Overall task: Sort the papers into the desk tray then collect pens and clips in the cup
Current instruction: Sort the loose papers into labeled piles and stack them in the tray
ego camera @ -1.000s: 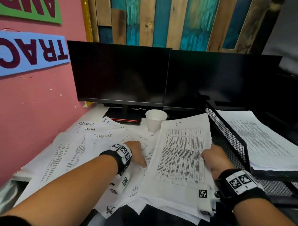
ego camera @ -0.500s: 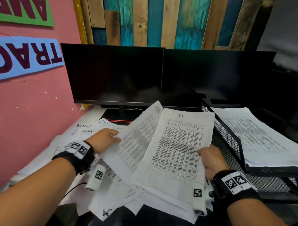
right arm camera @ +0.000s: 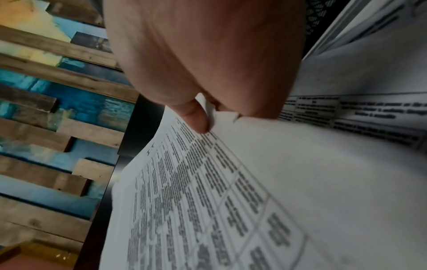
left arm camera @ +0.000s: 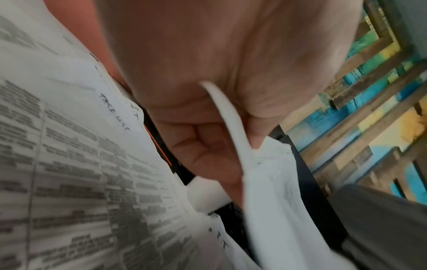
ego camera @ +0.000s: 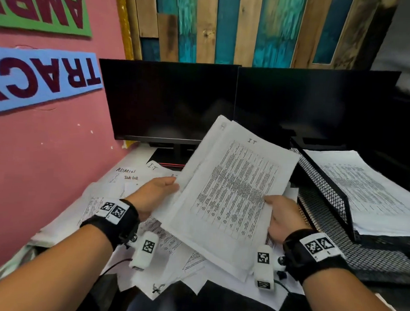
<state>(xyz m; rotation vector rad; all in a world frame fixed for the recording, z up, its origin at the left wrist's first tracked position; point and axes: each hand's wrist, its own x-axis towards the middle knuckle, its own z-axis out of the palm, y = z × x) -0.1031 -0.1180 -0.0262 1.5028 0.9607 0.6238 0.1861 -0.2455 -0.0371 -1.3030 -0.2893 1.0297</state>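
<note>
A stack of printed sheets headed "IT" (ego camera: 230,198) is held tilted above the desk. My left hand (ego camera: 156,193) grips its left edge, seen close in the left wrist view (left arm camera: 208,146) with paper (left arm camera: 231,118) between thumb and fingers. My right hand (ego camera: 281,216) pinches the right edge, thumb on top (right arm camera: 196,117) of the sheet (right arm camera: 208,201). More loose papers (ego camera: 104,203) lie spread on the desk below. The black mesh desk tray (ego camera: 323,189) at right holds a pile of papers (ego camera: 370,191). The cup is hidden behind the raised sheets.
Two dark monitors (ego camera: 168,100) stand at the back of the desk, close behind the raised sheets. A pink wall (ego camera: 48,150) bounds the left side. A thin cable (ego camera: 116,264) runs from my left wrist over the papers.
Both hands have lifted the IT stack off the desk and tilted it up. The left hand left the loose papers and took the stack's left edge. The cup went out of sight.
</note>
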